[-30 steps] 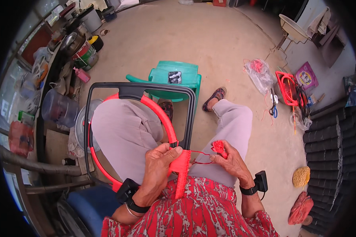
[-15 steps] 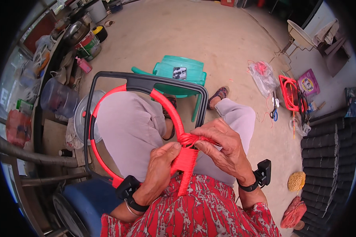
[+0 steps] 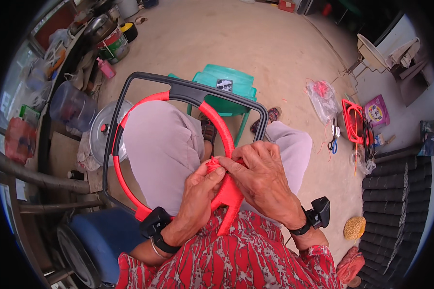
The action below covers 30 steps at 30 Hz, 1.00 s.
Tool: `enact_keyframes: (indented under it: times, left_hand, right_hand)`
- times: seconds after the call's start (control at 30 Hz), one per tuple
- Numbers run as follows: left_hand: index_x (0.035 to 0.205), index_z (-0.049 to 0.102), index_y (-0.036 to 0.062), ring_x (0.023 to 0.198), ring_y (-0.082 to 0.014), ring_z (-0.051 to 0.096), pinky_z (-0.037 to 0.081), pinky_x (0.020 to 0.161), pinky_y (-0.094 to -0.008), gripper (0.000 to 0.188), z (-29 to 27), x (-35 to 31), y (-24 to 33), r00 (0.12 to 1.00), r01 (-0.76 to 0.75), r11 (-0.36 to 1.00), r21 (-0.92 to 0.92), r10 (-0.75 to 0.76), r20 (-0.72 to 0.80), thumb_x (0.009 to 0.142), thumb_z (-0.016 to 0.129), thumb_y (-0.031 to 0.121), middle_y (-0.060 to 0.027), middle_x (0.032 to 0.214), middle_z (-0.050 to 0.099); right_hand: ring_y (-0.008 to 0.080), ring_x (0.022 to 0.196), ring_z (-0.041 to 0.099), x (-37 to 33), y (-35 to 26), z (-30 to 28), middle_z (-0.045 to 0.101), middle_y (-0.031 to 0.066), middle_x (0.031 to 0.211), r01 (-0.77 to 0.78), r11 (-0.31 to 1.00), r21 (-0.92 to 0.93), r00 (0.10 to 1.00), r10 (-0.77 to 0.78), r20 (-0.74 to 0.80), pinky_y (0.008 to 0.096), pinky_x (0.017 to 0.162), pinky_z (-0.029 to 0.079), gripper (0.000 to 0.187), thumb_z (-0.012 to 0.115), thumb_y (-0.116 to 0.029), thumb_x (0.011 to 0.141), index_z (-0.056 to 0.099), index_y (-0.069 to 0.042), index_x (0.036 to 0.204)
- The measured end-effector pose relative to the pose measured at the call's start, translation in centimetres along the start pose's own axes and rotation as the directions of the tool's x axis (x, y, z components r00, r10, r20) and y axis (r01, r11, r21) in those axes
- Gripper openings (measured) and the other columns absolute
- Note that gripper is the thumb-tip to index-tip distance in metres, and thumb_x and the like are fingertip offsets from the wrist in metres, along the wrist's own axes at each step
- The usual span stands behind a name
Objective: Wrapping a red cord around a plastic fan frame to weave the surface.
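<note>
A black frame [image 3: 142, 74] with a ring [image 3: 220, 126] wrapped in red cord rests across my lap, tilted over my left knee. A flat woven red section [image 3: 229, 195] joins the near part of the ring. My left hand [image 3: 197, 192] pinches a small bunch of red cord [image 3: 213, 165] between thumb and fingers, just above the woven section. From the right, my right hand [image 3: 263, 180] has its fingertips closed on the same bunch, its knuckles covering part of the ring. Where the cord runs under my fingers is hidden.
Beyond my knees stands a green plastic stool [image 3: 246, 89] with a phone [image 3: 224, 85] on it. Blue-handled scissors [image 3: 332, 145] and a clear bag of red cord [image 3: 323, 98] lie on the floor at right. A blue barrel [image 3: 101, 236] and a pot lid [image 3: 99, 139] are at left.
My right hand has come down and left, over the cord strands it held out to the right. The strands are now bunched at my left fingertips. The frame's far side has shifted slightly right.
</note>
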<state>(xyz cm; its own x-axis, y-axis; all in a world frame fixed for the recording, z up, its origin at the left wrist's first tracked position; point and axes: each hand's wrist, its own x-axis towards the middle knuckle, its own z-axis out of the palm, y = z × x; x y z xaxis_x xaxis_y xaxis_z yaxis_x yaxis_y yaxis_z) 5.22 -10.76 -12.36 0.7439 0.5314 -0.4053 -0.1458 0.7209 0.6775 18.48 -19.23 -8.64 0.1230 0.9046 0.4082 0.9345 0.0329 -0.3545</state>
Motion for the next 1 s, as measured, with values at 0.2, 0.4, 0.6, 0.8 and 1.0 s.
enact_keyframes:
  times: [0.2,0.4,0.6,0.8,1.0]
  left_hand:
    - [0.107,0.058,0.0047,0.067,-0.0019,0.045,0.043,0.063,-0.0185,0.015,-0.2,0.1,-0.4,0.998,-0.007,0.999,-0.032,0.005,-0.056,0.094,0.055,0.013,0.0036,0.083,0.056]
    - [0.103,0.059,0.0049,0.064,-0.0029,0.041,0.04,0.06,-0.0181,0.012,-0.1,0.2,-0.4,0.995,0.021,0.999,-0.036,-0.024,-0.093,0.094,0.056,0.012,0.0031,0.08,0.055]
    - [0.106,0.057,0.0036,0.07,-0.0059,0.053,0.047,0.065,-0.0207,0.016,0.0,0.1,-0.2,0.997,0.024,0.999,-0.03,-0.026,-0.07,0.095,0.054,0.015,-0.0025,0.086,0.061]
    - [0.108,0.056,0.0031,0.078,-0.0129,0.063,0.053,0.071,-0.0263,0.018,-0.4,0.1,-0.3,0.999,-0.012,1.0,-0.025,0.011,-0.032,0.097,0.052,0.017,-0.0085,0.092,0.064]
    - [0.108,0.056,0.0032,0.08,-0.0164,0.065,0.055,0.072,-0.029,0.018,-0.4,0.0,-0.3,0.999,-0.033,0.999,-0.029,0.032,-0.031,0.096,0.052,0.017,-0.0104,0.093,0.065]
  right_hand:
    - [0.0257,0.094,0.053,-0.6,0.4,-1.7,0.057,0.0085,0.102,-0.101,0.98,0.171,0.994,0.107,-0.022,0.037,0.083,0.037,0.046,0.071,-0.004,0.069,0.061,-0.006,0.113]
    - [0.0203,0.09,0.059,-5.0,2.3,-0.6,0.06,0.011,0.102,-0.286,0.827,0.483,0.86,0.444,-0.251,0.0306,0.077,0.047,0.032,0.073,-0.006,0.076,0.061,-0.002,0.106]
    - [0.0168,0.079,0.059,-7.2,1.9,0.6,0.063,0.0072,0.085,-0.357,0.628,0.692,0.76,0.625,-0.175,0.0278,0.073,0.046,0.011,0.07,-0.002,0.079,0.064,0.0,0.088]
    - [0.0154,0.067,0.057,-7.5,0.9,1.5,0.064,0.0073,0.075,-0.392,0.714,0.58,0.87,0.493,-0.019,0.0272,0.066,0.043,0.01,0.069,-0.006,0.079,0.067,-0.001,0.087]
    - [0.0127,0.06,0.05,-7.6,0.3,3.3,0.055,0.0042,0.067,-0.425,0.665,0.614,0.814,0.577,-0.063,0.027,0.059,0.04,0.012,0.066,-0.003,0.079,0.068,-0.002,0.092]
